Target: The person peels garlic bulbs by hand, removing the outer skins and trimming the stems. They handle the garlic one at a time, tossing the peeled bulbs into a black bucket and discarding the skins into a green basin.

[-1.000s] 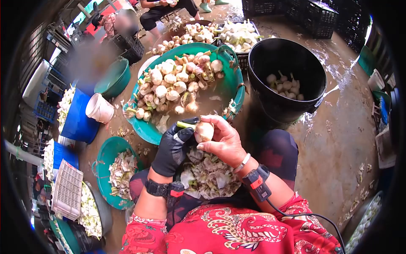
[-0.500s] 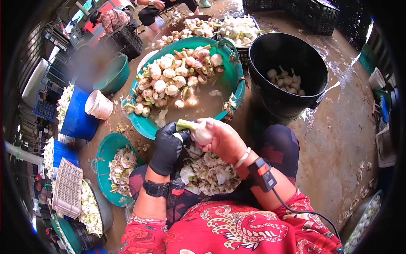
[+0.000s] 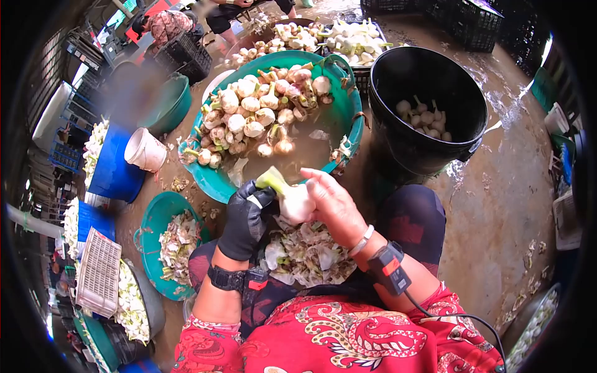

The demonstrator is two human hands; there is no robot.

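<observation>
A white garlic bulb (image 3: 296, 202) with a short green stem is between my two hands, its stem pointing up and left. My left hand (image 3: 244, 217), in a black glove, is closed around the stem side of the bulb, with a small pale strip showing at its fingers. My bare right hand (image 3: 336, 208) grips the bulb's right side, its upper finger lifted off and stretched past it. Below the hands, a heap of garlic peelings (image 3: 311, 255) lies in my lap. In front is a green tub (image 3: 357, 127) with unpeeled garlic bulbs (image 3: 249, 115) and murky water.
To the right of the tub stands a black bucket (image 3: 429, 152) with several cleaned bulbs inside. A green basin (image 3: 152, 233) of peelings sits at my left, near a white pail (image 3: 145, 149) and blue tubs (image 3: 118, 174). Other people sit farther back, one in a patterned jacket (image 3: 171, 28).
The garlic bulb has tipped slightly, its stem now more upright. My right hand's fingers have loosened and stretched upward along the bulb; my left hand stays closed at the stem.
</observation>
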